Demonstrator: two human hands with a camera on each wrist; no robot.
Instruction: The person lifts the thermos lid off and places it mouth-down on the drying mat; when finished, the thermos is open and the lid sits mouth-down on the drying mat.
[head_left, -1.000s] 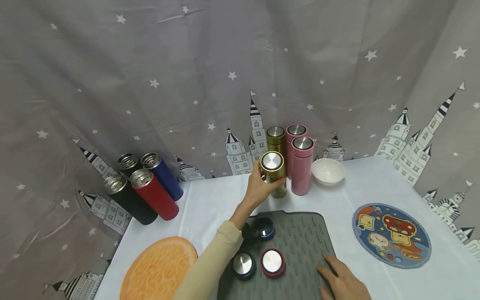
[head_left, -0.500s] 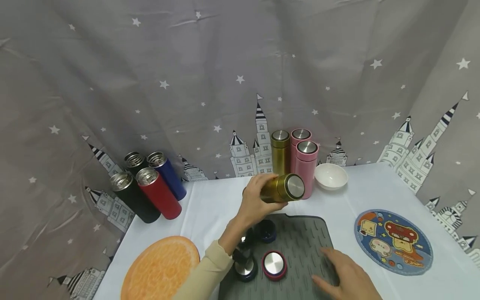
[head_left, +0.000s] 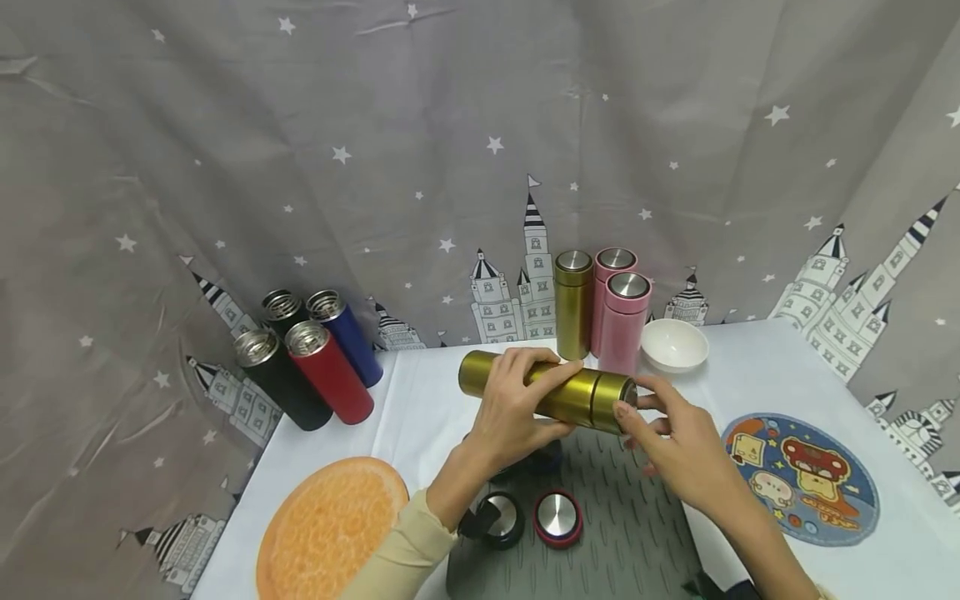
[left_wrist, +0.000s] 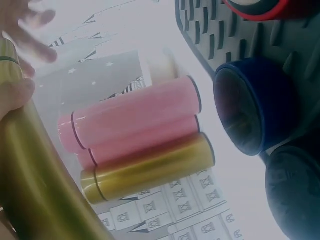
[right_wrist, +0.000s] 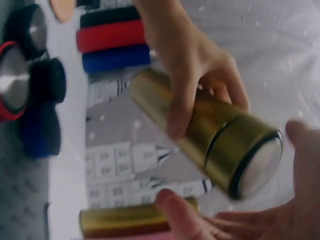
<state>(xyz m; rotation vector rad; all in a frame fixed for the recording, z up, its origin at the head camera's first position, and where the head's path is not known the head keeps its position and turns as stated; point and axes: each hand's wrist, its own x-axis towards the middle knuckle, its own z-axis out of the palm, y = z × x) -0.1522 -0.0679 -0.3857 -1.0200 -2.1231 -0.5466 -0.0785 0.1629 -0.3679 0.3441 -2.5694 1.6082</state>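
Note:
My left hand grips the body of a gold bottle, which lies nearly level above the grey mat with its capped end to the right. Around that end is my right hand, fingers spread; the right wrist view shows its thumb and fingers on either side of the cap, apart from it. On the mat are a red-rimmed lid and a dark lid. A blue lid shows in the left wrist view.
Another gold bottle and two pink bottles stand at the back beside a white bowl. Uncapped black, red and blue bottles are at the left. An orange round mat and a blue patterned mat flank the grey one.
The left hand has lifted the gold bottle from beside the others and turned it from upright to nearly level. The right hand has moved up from the mat to its capped end.

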